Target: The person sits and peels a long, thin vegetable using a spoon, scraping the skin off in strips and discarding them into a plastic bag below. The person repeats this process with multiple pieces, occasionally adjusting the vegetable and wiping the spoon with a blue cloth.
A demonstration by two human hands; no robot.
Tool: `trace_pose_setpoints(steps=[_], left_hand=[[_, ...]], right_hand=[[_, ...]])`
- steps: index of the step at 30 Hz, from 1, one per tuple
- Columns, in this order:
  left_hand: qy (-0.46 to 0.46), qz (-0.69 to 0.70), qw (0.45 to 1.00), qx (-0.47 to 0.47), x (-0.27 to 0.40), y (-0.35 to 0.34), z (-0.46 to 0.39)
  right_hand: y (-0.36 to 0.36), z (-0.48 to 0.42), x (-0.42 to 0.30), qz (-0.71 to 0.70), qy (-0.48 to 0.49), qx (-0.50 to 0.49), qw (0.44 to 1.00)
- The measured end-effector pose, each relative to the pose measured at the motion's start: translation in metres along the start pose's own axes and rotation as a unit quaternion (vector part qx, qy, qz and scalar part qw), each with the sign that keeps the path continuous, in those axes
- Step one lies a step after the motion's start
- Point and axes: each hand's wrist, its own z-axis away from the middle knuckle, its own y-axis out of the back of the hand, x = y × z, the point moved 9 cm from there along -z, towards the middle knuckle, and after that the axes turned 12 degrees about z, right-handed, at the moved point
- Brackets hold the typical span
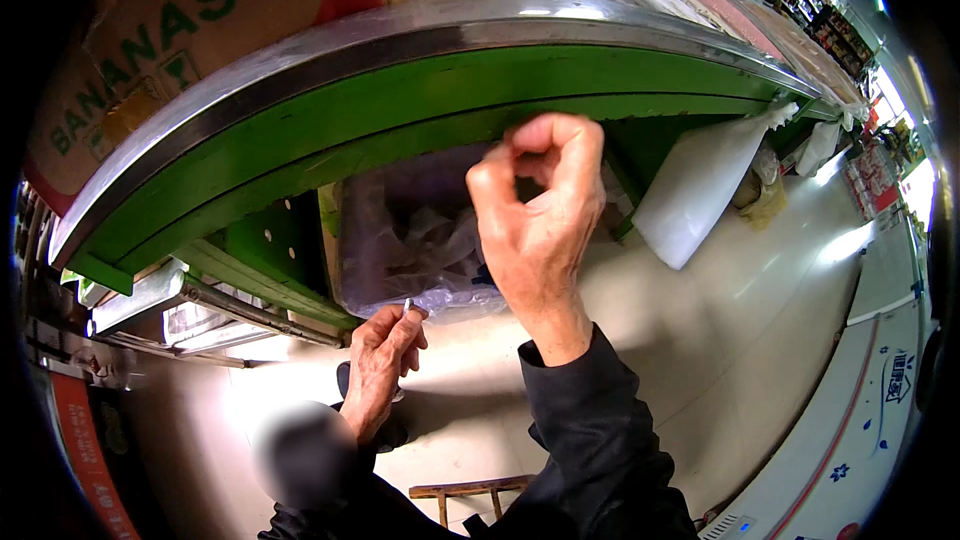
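Note:
My left hand (382, 360) is low at the centre left, thumb and fingers closed on a small whitish piece (408, 305) that I cannot identify. Higher and to the right, my right hand (541, 202) is raised in front of the green counter edge, its fingers curled toward the thumb; whether something thin lies between the fingertips cannot be made out. Below the counter, behind and between the hands, stands a bin or box lined with clear plastic (420, 300), holding crumpled translucent bags.
A metal-rimmed green counter (450, 101) arches across the view, with a banana carton (247, 30) on it. A white plastic bag (697, 187) hangs at the right. A wooden stool (472, 489) is below, a white appliance (840, 435) at the lower right.

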Motion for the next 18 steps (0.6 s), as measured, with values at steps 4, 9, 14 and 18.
trace_pose_setpoints(steps=[4, 9, 14, 18], left_hand=[[0.006, -0.003, 1.0, -0.003, 0.002, -0.007, 0.001], [0.001, -0.007, 1.0, -0.002, 0.0, -0.009, 0.0], [0.001, -0.016, 1.0, -0.009, -0.004, -0.017, -0.003], [0.004, -0.014, 1.0, -0.01, -0.005, -0.02, -0.003]], right_hand=[[-0.005, 0.017, -0.001, -0.008, 0.042, -0.074, 0.996], [-0.007, 0.026, 0.0, 0.0, 0.073, -0.08, 0.994], [0.009, 0.007, -0.013, 0.051, 0.1, -0.017, 0.994], [0.004, -0.002, -0.018, 0.076, 0.107, -0.014, 0.991]])
